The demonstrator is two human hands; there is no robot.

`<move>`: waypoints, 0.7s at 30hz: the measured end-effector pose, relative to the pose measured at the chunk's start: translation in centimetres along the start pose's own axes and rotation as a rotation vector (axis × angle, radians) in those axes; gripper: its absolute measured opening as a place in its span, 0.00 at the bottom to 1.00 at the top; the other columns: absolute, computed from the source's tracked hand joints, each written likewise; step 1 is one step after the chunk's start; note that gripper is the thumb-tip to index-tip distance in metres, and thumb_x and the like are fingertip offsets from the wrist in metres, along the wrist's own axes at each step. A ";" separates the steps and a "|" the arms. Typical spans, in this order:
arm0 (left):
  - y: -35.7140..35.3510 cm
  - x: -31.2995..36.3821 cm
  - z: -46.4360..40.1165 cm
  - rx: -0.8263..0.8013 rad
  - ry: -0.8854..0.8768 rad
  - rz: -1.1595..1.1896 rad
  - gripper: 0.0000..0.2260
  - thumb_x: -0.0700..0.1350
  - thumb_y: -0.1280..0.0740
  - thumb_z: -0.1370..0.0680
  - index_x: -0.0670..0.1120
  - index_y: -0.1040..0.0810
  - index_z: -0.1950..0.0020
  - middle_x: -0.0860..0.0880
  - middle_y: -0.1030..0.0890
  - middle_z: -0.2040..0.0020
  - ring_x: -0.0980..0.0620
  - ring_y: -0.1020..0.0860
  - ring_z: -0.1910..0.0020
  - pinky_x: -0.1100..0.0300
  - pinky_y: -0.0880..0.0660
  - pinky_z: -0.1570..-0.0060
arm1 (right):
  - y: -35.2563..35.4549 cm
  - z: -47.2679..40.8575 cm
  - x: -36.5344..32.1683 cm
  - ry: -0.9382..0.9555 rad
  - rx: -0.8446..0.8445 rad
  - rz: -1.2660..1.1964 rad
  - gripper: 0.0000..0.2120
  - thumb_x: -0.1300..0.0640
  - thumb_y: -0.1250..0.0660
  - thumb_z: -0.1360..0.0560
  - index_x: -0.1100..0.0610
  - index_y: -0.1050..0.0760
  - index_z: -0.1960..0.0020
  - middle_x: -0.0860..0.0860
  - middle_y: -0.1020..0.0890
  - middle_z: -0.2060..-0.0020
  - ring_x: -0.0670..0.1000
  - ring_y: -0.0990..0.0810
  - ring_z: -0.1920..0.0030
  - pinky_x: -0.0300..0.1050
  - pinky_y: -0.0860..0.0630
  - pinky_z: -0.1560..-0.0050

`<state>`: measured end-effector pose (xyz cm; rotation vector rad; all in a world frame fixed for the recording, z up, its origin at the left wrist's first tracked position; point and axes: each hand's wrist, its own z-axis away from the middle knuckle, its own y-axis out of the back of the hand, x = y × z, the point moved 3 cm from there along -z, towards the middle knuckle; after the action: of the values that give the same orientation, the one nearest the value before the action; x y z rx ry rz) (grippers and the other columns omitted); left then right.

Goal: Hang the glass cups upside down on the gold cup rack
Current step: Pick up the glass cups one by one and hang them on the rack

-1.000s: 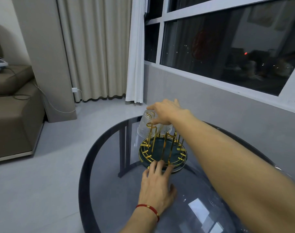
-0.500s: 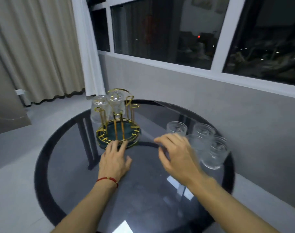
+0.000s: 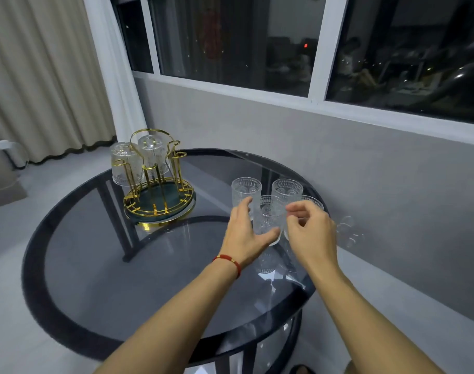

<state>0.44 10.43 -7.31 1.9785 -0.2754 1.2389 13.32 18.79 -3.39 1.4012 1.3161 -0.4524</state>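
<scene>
Rack [image 3: 160, 197], upper left: two cups [image 3: 152, 155] hung inverted. Centre: left hand [image 3: 244, 233] cupping near cup [image 3: 268, 220], fingers spread; right hand [image 3: 311, 233], fingers loosely curled, grip unclear.

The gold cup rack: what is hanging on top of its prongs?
Two glass cups hang upside down on the gold cup rack: one on the left, one under the handle loop. The front prongs are bare. The cups blur whatever lies behind them.

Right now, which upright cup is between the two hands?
The front middle cup: the left hand cups it, the right hand is beside it. The other upright cups stand behind.
</scene>
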 end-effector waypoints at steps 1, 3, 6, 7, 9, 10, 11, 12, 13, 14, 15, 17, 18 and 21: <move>-0.5 0.0 -0.2 -0.002 0.020 -0.010 0.43 0.57 0.24 0.29 0.49 0.42 0.21 0.47 0.33 0.25 0.49 0.31 0.28 0.49 0.29 0.30 | 0.3 -0.2 0.4 -0.004 0.006 0.006 0.11 0.64 0.33 0.24 0.50 0.18 0.50 0.47 0.14 0.54 0.48 0.17 0.55 0.49 0.19 0.49; -1.3 0.0 -0.7 0.007 0.053 -0.107 0.45 0.61 0.25 0.30 0.49 0.43 0.21 0.47 0.33 0.23 0.47 0.32 0.26 0.42 0.29 0.31 | 0.8 -0.5 1.1 -0.004 -0.004 0.022 0.10 0.63 0.33 0.23 0.49 0.18 0.50 0.46 0.14 0.54 0.47 0.17 0.55 0.48 0.20 0.50; -1.7 -0.2 -1.3 0.063 0.092 -0.156 0.41 0.62 0.24 0.33 0.51 0.37 0.26 0.48 0.26 0.29 0.44 0.27 0.31 0.43 0.27 0.36 | 0.9 -1.1 1.9 -0.002 -0.054 0.023 0.09 0.61 0.32 0.23 0.48 0.18 0.50 0.46 0.14 0.55 0.49 0.15 0.57 0.49 0.18 0.50; -1.6 -0.2 -1.5 0.081 0.101 -0.131 0.38 0.61 0.23 0.34 0.52 0.35 0.30 0.49 0.24 0.34 0.43 0.24 0.36 0.44 0.25 0.39 | 0.8 -1.2 2.1 0.000 -0.070 0.030 0.09 0.60 0.32 0.22 0.47 0.18 0.50 0.45 0.14 0.55 0.50 0.14 0.57 0.49 0.18 0.51; -1.1 -0.4 -1.7 0.096 0.105 -0.088 0.35 0.60 0.21 0.37 0.53 0.33 0.37 0.52 0.23 0.43 0.45 0.22 0.44 0.47 0.24 0.43 | 0.5 -1.3 2.3 0.008 -0.113 0.033 0.09 0.59 0.32 0.21 0.46 0.18 0.49 0.45 0.14 0.55 0.50 0.13 0.59 0.49 0.17 0.54; -0.7 -0.5 -1.7 0.101 0.102 -0.080 0.34 0.60 0.21 0.39 0.53 0.34 0.40 0.53 0.23 0.46 0.46 0.22 0.46 0.47 0.23 0.44 | 0.3 -1.3 2.3 0.019 -0.143 0.028 0.09 0.59 0.32 0.21 0.45 0.18 0.49 0.45 0.14 0.55 0.49 0.13 0.59 0.46 0.18 0.56; -0.2 -0.6 -1.6 0.105 0.095 -0.074 0.34 0.60 0.21 0.39 0.54 0.34 0.41 0.55 0.23 0.49 0.47 0.22 0.48 0.47 0.23 0.45 | 0.0 -1.2 2.3 0.034 -0.175 0.025 0.09 0.58 0.32 0.20 0.44 0.19 0.48 0.46 0.14 0.55 0.48 0.13 0.60 0.43 0.19 0.59; 0.2 -0.8 -1.5 0.109 0.095 -0.063 0.34 0.60 0.21 0.40 0.54 0.34 0.42 0.57 0.24 0.49 0.48 0.22 0.49 0.47 0.22 0.45 | -0.3 -1.1 2.2 0.052 -0.205 0.019 0.08 0.57 0.32 0.20 0.44 0.19 0.47 0.46 0.14 0.54 0.48 0.13 0.61 0.41 0.20 0.60; 0.8 -1.1 -1.4 0.114 0.105 -0.047 0.35 0.60 0.22 0.40 0.54 0.34 0.40 0.56 0.23 0.48 0.48 0.22 0.47 0.46 0.22 0.44 | -0.7 -1.0 1.9 0.068 -0.234 0.007 0.08 0.57 0.32 0.19 0.44 0.19 0.46 0.46 0.14 0.54 0.49 0.13 0.62 0.42 0.19 0.61; 1.4 -1.4 -1.3 0.115 0.117 -0.037 0.38 0.60 0.22 0.40 0.53 0.33 0.36 0.54 0.22 0.43 0.47 0.22 0.44 0.46 0.22 0.42 | -1.1 -0.9 1.7 0.078 -0.256 -0.011 0.09 0.58 0.31 0.19 0.44 0.19 0.46 0.46 0.14 0.55 0.49 0.13 0.64 0.42 0.18 0.62; 2.0 -1.7 -1.2 0.118 0.130 -0.034 0.41 0.61 0.22 0.40 0.51 0.33 0.32 0.51 0.22 0.39 0.47 0.23 0.40 0.47 0.23 0.40 | -1.4 -0.8 1.4 0.084 -0.277 -0.031 0.09 0.58 0.31 0.19 0.44 0.19 0.46 0.46 0.14 0.55 0.48 0.13 0.65 0.41 0.18 0.63; 3.7 -2.6 -1.0 0.147 0.153 -0.028 0.42 0.63 0.23 0.41 0.49 0.30 0.30 0.49 0.22 0.36 0.48 0.23 0.38 0.53 0.24 0.40 | -2.2 -0.5 1.0 0.091 -0.313 -0.063 0.09 0.58 0.31 0.19 0.44 0.19 0.45 0.46 0.14 0.56 0.48 0.13 0.65 0.43 0.18 0.64; 4.6 -3.0 -0.8 0.170 0.167 -0.011 0.42 0.64 0.23 0.41 0.49 0.28 0.31 0.50 0.22 0.37 0.49 0.23 0.38 0.54 0.24 0.42 | -2.7 -0.4 0.8 0.088 -0.331 -0.073 0.09 0.58 0.32 0.19 0.45 0.19 0.45 0.46 0.14 0.55 0.48 0.13 0.63 0.47 0.16 0.62; 7.1 -4.1 -0.3 0.228 0.223 0.129 0.38 0.61 0.20 0.39 0.49 0.28 0.35 0.50 0.23 0.37 0.49 0.22 0.40 0.48 0.20 0.43 | -4.5 0.2 0.3 0.062 -0.408 -0.090 0.08 0.56 0.32 0.18 0.47 0.20 0.40 0.47 0.15 0.51 0.52 0.14 0.53 0.59 0.15 0.51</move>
<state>-5.67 4.95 -7.15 2.0140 -0.1579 1.6211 9.54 17.67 -5.68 1.0255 1.4320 -0.1844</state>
